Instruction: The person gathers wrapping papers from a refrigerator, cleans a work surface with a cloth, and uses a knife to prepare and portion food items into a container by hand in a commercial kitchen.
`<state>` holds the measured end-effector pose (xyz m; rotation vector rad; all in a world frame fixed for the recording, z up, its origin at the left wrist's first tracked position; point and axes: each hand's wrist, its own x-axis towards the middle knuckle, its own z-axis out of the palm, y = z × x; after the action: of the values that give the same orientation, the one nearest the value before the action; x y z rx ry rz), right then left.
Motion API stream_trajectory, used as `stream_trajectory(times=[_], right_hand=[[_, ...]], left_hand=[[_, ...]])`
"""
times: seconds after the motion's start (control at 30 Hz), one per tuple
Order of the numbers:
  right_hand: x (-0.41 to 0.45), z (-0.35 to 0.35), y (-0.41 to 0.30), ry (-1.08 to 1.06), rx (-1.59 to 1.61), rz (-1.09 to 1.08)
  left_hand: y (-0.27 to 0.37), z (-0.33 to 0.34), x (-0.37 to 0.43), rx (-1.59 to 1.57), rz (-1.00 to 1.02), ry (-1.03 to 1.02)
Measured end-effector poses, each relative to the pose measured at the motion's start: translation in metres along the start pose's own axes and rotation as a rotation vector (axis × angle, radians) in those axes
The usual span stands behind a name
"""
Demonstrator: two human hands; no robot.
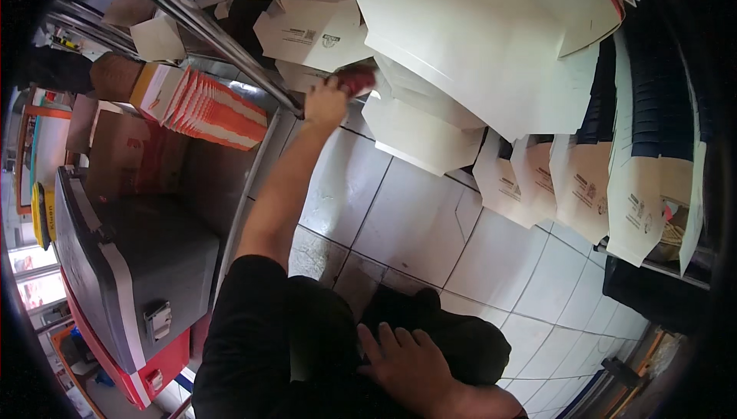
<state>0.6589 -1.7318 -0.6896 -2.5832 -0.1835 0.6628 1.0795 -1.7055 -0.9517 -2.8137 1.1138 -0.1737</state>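
My left hand (pixel 325 103) reaches forward at the end of a stretched arm. Its fingers are on a dark red object (pixel 356 80), too blurred to name more closely. Around it are printed white cardboard food boxes (pixel 314 33), and a plain white one (pixel 423 131) hangs just to the right of the red object. Close to my wrist stands a chrome shelf post (pixel 253 68). Low in the view, my right hand (pixel 409 367) lies with spread fingers against my dark-clad leg, holding nothing.
On the left, stacked orange-and-white cartons (pixel 216 108) sit near a cardboard box (pixel 132 151). Below them is a grey cooler (pixel 155 263) atop a red one (pixel 167 373). More boxes (pixel 576 189) overhang the right side above the white tiled floor (pixel 414 212).
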Motion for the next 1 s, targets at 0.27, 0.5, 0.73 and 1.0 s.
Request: stream_trajectory(times=[0.27, 0.5, 0.73, 1.0], right_hand=[[0.002, -0.005, 0.007, 0.083, -0.102, -0.092], [-0.003, -0.003, 0.005, 0.072, -0.127, -0.079], [0.004, -0.010, 0.009, 0.073, -0.097, -0.062], [0.016, -0.010, 0.009, 0.076, -0.059, -0.096]], left_hand=[[-0.031, 0.027, 0.011, 0.084, -0.068, 0.131], [-0.048, 0.036, 0.012, 0.070, -0.561, -0.149], [0.004, -0.122, -0.027, -0.061, -0.209, -0.655], [-0.027, -0.179, -0.019, -0.610, -0.395, 0.243]])
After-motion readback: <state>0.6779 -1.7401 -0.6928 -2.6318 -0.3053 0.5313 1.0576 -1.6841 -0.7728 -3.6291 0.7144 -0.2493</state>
